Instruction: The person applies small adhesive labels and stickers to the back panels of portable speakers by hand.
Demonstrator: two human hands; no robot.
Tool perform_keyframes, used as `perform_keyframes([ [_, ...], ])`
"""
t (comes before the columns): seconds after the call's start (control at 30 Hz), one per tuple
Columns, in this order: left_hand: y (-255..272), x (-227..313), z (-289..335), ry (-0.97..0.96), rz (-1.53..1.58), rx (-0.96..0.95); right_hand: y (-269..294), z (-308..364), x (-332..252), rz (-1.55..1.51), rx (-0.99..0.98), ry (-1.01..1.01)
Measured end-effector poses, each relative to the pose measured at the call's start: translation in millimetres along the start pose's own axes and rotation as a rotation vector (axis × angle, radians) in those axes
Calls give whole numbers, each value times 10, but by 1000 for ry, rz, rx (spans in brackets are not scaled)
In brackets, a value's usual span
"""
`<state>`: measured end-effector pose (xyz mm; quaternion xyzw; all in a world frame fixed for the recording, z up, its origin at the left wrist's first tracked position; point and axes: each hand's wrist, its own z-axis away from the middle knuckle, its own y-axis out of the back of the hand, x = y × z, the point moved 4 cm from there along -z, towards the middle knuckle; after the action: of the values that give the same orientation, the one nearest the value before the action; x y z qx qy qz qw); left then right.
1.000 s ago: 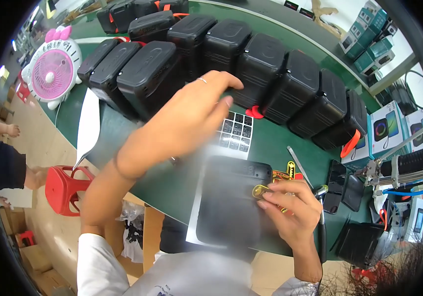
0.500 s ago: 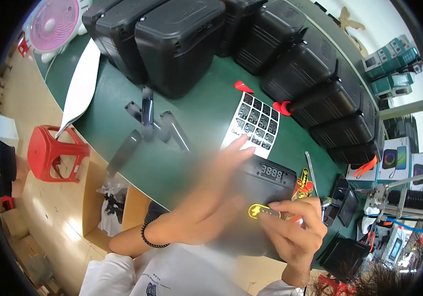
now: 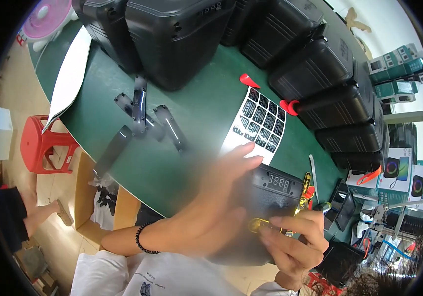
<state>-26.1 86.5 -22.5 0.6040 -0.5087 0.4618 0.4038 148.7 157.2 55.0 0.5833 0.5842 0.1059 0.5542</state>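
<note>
A black box-shaped device (image 3: 279,196) with a digit display on its upper end lies before me, tilted on the bench, its lower part hazy. My left hand (image 3: 221,197), wearing a beaded bracelet, lies against the device's left side. Its fingers stretch toward the display end; a blur covers much of the palm. Between thumb and fingertips, my right hand (image 3: 297,244) pinches a small oval black label with a yellow border (image 3: 259,225), held over the device's face. Beyond the device lies a white sheet of black stickers (image 3: 258,121).
Large black speaker-like boxes (image 3: 179,44) line the back of the green bench (image 3: 206,91). Several dark plastic strips (image 3: 140,106) lie left. At right are a screwdriver (image 3: 325,207), more yellow-edged labels (image 3: 306,190) and phone-picture cartons (image 3: 394,172). A red stool (image 3: 43,143) stands at left.
The view has shifted a little, so the bench things sit differently in it. Both hands keep their places at the device, and the oval label stays in my right fingers. A person's leg now shows at left.
</note>
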Motion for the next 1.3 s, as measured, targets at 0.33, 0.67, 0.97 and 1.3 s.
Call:
perform_keyframes([
  [0.33,-4,-3,0,5,9,4,8,14,2,-29,7,-5],
  [0.67,8,6,1,31,-73,-65,42,-9,6,-32,7,-21],
  [0.97,0,17,4,56,-82,-75,14,-2,-10,-16,-16,-23],
  [1.3,2,31,-23,29,-59,-68,50,-28,27,-56,-52,-21],
])
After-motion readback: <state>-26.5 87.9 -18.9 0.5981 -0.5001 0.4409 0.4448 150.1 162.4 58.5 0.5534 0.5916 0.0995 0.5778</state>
